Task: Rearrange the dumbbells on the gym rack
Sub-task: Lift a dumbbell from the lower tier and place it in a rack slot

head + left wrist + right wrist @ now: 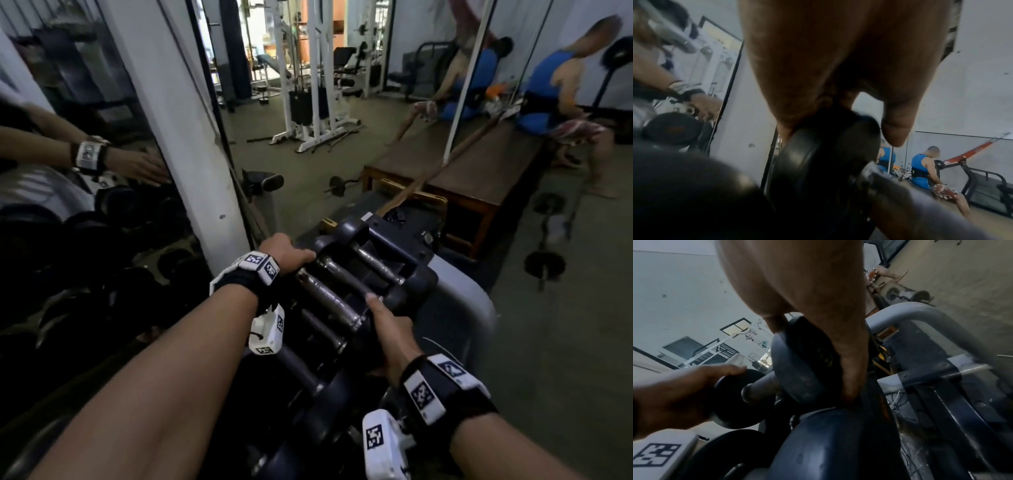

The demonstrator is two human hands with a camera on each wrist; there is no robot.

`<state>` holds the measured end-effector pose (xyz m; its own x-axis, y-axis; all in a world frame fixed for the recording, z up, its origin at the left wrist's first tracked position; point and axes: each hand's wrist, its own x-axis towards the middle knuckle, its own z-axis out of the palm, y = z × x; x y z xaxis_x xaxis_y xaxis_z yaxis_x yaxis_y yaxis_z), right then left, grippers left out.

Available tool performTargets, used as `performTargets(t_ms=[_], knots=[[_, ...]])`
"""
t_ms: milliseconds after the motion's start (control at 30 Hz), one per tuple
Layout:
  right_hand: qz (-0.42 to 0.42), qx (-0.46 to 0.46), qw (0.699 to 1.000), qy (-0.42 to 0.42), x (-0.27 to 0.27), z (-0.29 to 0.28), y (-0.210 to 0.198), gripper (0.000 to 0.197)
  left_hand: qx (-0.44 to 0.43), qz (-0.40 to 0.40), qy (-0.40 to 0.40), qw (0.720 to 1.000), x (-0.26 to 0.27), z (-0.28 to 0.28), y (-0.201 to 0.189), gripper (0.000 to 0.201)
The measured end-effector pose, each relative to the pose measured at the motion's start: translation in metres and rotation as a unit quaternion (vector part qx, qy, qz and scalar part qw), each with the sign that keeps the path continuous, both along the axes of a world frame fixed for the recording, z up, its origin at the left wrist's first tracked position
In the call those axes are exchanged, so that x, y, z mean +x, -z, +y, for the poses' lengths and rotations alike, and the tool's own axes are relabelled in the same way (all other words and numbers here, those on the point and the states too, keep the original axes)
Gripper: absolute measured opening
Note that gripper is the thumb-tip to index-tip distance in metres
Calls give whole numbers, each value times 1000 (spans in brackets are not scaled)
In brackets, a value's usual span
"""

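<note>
A row of dark dumbbells with steel handles lies on the rack (470, 301) in front of me. My left hand (297, 254) grips the left head of one dumbbell (328, 298), fingers curled over its top. My right hand (381, 317) holds the right head of the same dumbbell, fingers down its outer face. The right wrist view shows that head (797, 369), the handle (764, 385) and my left hand (694, 394) on the far head. In the left wrist view my left hand (838, 97) sits over the dark head (824, 154). More dumbbells (373, 260) lie just beyond it.
A mirror (85, 171) and a white pillar (191, 154) stand close on the left. A wooden bench (479, 171) lies ahead, with a person in blue (555, 89) seated at its far end. A barbell (548, 236) lies on the floor to the right, a cable machine (308, 85) further back.
</note>
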<state>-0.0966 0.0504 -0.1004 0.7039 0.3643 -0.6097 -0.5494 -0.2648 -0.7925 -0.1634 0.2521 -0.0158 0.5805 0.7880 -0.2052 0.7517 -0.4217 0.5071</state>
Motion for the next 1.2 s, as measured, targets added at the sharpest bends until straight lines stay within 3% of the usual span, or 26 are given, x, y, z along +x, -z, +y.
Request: performTargets(t_ms=[200,467,533,667,700,800,1000,1200], knots=[[21,-22,998,63,-4,15,1,121,-88,3,-3,996,1,13,3,72],[24,23,994,105,-11,15,-7,109,-104,-22,-7,994,-3,5,-6,89],[21,37,994,102,-10,12,-9,103,-110,-52,-17,992,-6,-1,-12,78],[-10,54,996,65,1,4,-23,87,-104,-142,-64,982,-22,-23,-29,22],[-22,56,997,51,4,3,-32,88,-99,-170,-90,976,-28,-29,-31,16],[-59,83,995,-4,20,1,-58,84,-96,-247,-182,947,-44,-49,-39,30],[-124,157,968,-152,42,-4,-118,35,-30,-387,-293,874,-67,-104,-61,25],[-169,204,925,-272,57,-36,-147,29,45,-443,-366,817,-76,-183,-67,20]])
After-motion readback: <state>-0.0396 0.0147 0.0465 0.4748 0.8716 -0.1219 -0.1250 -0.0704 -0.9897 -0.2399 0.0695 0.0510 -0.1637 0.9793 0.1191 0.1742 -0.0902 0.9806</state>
